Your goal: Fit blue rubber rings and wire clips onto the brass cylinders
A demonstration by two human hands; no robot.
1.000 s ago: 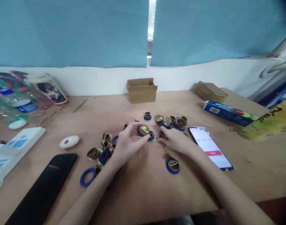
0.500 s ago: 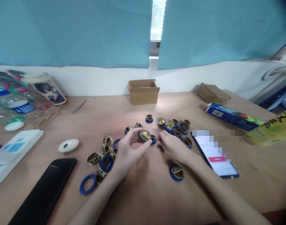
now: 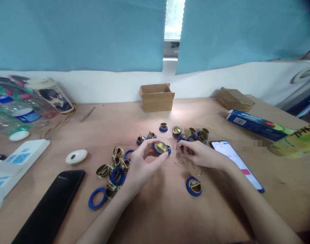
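Observation:
My left hand (image 3: 142, 166) is closed, its thumb and forefinger pinching a round gold metal disc with a blue rim (image 3: 161, 147) just above the table. My right hand (image 3: 202, 154) is a short way right of it, fingertips drawn together in a pinch. Right under those fingertips shows a thin wire ring (image 3: 179, 165); whether it is gripped or lying on the table I cannot tell. A second thin wire ring (image 3: 197, 170) lies below the right palm. Nearer me sits a blue-rimmed gold clip piece (image 3: 194, 186). To the left are several gold clip pieces (image 3: 103, 171) and a loose blue ring (image 3: 97, 198).
More blue-rimmed pieces (image 3: 185, 135) cluster behind my right hand. A cardboard box (image 3: 158, 101) stands at the back. A lit phone (image 3: 236, 162) lies right, a dark phone (image 3: 52, 203) left, beside a white oval case (image 3: 76, 156) and a power strip (image 3: 20, 159). Plastic bottles (image 3: 25, 113) stand far left.
My right hand has shifted right and turned, uncovering thin wire rings on the table. My left hand keeps hold of the gold disc. The whole view has moved slightly.

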